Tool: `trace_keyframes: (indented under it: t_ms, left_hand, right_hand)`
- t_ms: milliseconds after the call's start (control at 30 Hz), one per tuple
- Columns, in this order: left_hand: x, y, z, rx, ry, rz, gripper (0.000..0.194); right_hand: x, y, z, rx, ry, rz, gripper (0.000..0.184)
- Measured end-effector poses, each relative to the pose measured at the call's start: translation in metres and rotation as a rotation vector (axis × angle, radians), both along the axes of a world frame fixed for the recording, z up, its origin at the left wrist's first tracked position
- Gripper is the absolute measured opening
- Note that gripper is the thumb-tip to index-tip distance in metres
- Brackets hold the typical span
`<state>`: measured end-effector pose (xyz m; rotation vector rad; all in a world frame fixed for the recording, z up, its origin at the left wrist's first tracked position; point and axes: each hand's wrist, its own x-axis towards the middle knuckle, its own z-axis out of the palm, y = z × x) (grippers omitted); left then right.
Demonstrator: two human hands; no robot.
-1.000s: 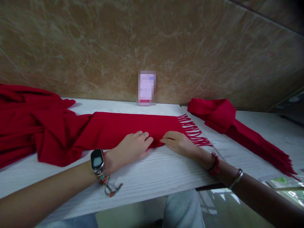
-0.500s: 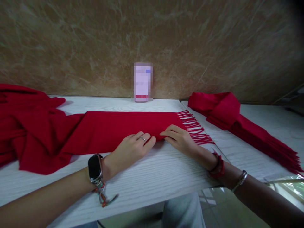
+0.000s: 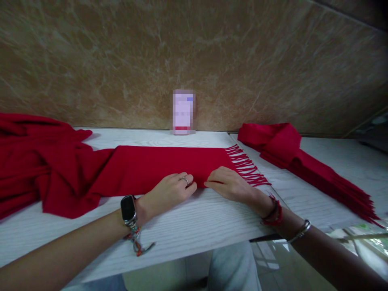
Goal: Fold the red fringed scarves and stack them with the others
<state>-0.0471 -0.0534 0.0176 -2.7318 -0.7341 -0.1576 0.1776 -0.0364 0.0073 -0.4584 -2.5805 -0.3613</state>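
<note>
A red scarf [image 3: 169, 161] lies in a long flat strip across the table, its fringe [image 3: 247, 165] spread at the right end and its left part bunched in loose folds. Along the scarf's near edge, my left hand [image 3: 171, 192] has its fingers curled and closed on the fabric. A short way to the right, my right hand [image 3: 230, 184] pinches the same edge close to the fringe. Both hands hide the bits of cloth under their fingertips.
A second red scarf [image 3: 281, 145], folded lengthwise, lies to the right with its fringe toward the near right corner. A blurred phone-like object [image 3: 182, 113] leans upright against the marbled wall [image 3: 121, 68]. The white wood-grain table [image 3: 188, 230] has a seam on the right.
The view has shifted slightly, so the table things sit a little lower. My left fingers have curled in more, and my right fingers have drawn closer together on the scarf's edge.
</note>
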Motion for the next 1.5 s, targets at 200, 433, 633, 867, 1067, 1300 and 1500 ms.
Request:
trace_keyframes:
  t_ms: [200, 433, 633, 867, 1067, 1300, 1500]
  left_hand:
    - [-0.003, -0.006, -0.004, -0.122, 0.004, 0.056, 0.022]
    - [-0.006, -0.014, -0.004, -0.267, -0.052, 0.269, 0.036]
    - [-0.009, -0.016, -0.006, -0.451, -0.064, 0.347, 0.047]
    - [-0.012, -0.020, -0.003, -0.500, -0.061, 0.336, 0.050]
    - [-0.014, -0.023, 0.003, -0.534, -0.056, 0.348, 0.049]
    - [-0.015, -0.024, 0.002, -0.515, -0.065, 0.347, 0.050]
    - [-0.016, -0.024, 0.003, -0.518, -0.054, 0.356, 0.050]
  right_hand:
    - [0.004, -0.003, -0.002, -0.200, -0.040, -0.026, 0.022]
    - [0.007, 0.002, -0.004, -0.278, -0.037, -0.283, 0.031]
    - [-0.001, 0.004, -0.001, -0.288, 0.023, -0.361, 0.031]
    - [-0.030, 0.007, -0.003, -0.416, -0.060, -0.220, 0.033]
    - [0.001, 0.026, -0.019, -0.468, 0.013, -0.370, 0.040]
    - [-0.024, 0.026, 0.000, -0.544, -0.207, -0.208, 0.043]
    - [-0.018, 0.041, -0.008, -0.569, -0.274, -0.381, 0.046]
